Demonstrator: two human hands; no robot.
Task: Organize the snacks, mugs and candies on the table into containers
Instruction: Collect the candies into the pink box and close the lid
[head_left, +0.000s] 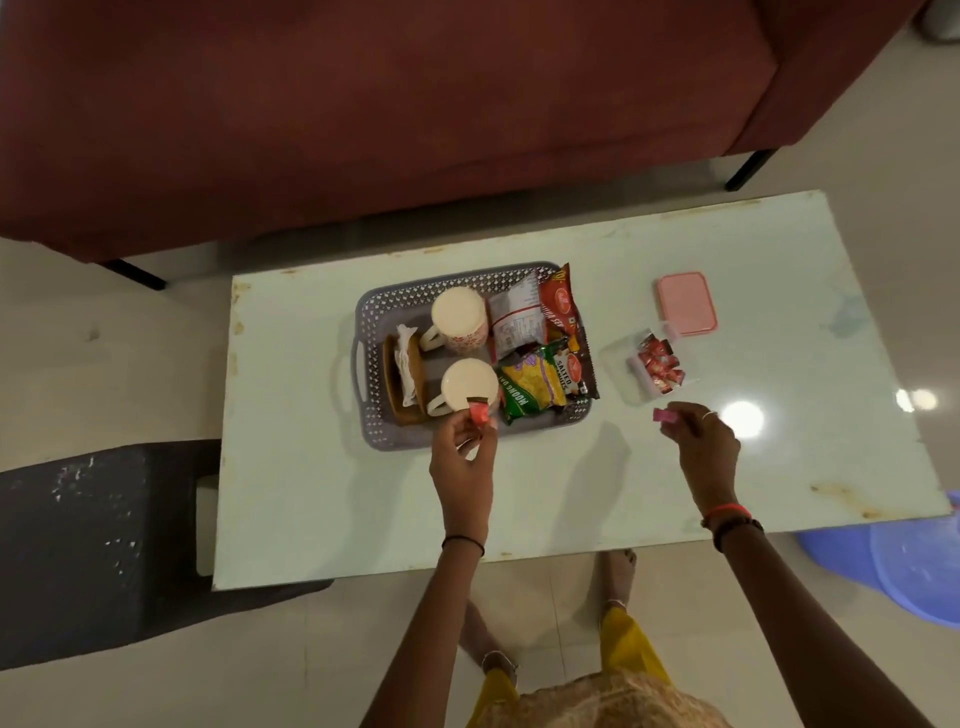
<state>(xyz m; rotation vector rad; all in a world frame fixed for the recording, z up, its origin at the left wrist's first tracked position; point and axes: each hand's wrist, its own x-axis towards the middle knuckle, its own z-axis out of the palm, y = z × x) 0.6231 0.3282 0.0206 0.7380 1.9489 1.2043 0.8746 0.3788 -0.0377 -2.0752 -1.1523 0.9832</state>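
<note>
On the pale table (519, 493) I logged one grey basket (363, 312) holding two mugs (460, 312) and at least four snack packets (530, 384). Left hand (462, 457) pinched one red candy (478, 414) over the basket's near rim. Right hand (706, 452) pinched one pink candy (663, 415) near one clear box (618, 364) of wrapped sweets (658, 366), with one pink lid (687, 303) beside it.
</note>
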